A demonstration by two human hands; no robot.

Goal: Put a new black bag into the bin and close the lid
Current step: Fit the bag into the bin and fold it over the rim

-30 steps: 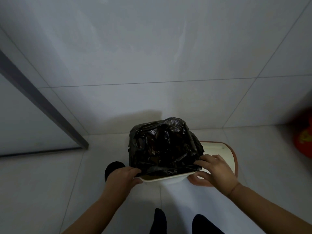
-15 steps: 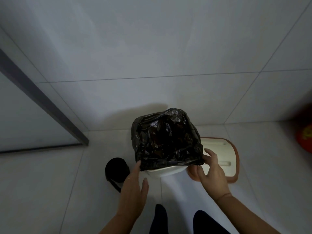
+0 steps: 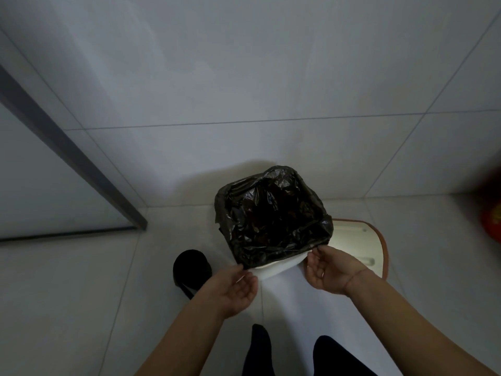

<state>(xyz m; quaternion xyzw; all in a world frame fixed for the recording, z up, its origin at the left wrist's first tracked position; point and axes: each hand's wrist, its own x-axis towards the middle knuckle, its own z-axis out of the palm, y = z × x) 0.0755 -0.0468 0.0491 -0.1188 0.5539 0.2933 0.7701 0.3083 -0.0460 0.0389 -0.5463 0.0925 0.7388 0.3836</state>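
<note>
A white bin [image 3: 273,270] stands on the tiled floor by the wall. A crinkled black bag [image 3: 271,218] lines it, with its edge folded over the rim. My left hand [image 3: 233,291] is at the near left corner, palm up, fingertips pinching the bag's hem. At the near right corner my right hand [image 3: 333,270] pinches the hem as well. The cream lid [image 3: 352,240] with a brown edge lies flat on the floor, just right of the bin and partly behind my right hand.
A black round object [image 3: 189,267] sits on the floor left of the bin. A dark metal frame [image 3: 67,147] runs diagonally at the left. A red object [image 3: 492,221] shows at the right edge. My dark-clothed legs [image 3: 260,348] are below.
Both hands had let go and drawn back half a second ago. They have come back to the near corners of the rim and taken the bag's hem again. The bag now sits lower and open.
</note>
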